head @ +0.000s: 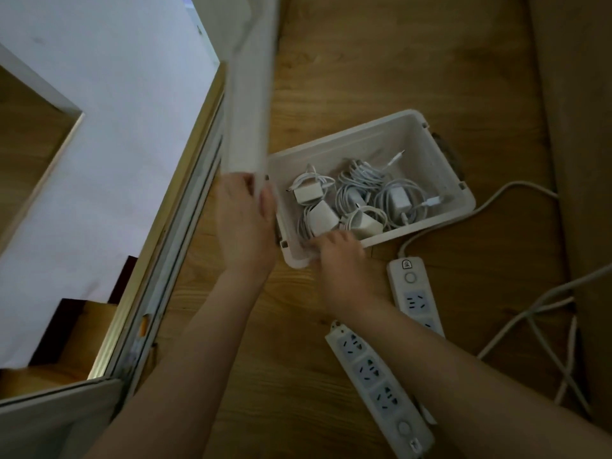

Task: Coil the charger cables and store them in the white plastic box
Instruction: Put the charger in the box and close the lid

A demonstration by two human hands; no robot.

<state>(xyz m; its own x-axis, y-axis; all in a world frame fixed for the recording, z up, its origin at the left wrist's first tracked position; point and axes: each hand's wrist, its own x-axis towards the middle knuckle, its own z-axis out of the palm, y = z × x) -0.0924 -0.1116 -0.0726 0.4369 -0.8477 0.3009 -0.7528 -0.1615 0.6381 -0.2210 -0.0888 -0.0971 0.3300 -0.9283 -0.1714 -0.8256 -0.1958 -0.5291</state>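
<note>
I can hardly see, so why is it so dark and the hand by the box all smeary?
Head view: dim light, brightest on the white surface at left; the right hand and the lid look motion-blurred; the chargers in the white plastic box are sharp.

- The box (347, 137) and lid (248, 111) were smooth matt white plastic.
- The floor (364, 61) was grained wood, faintly glossy.
- The charger cables (356, 187) looked smooth, white.
- The nearest power strip (374, 369) was smooth plastic.

Both bare forearms reach forward. The left hand (245, 213) pinches the near edge of a white lid (248, 111); the right hand (344, 260) curls, blurred, over the near rim of the white box (381, 137).
</note>
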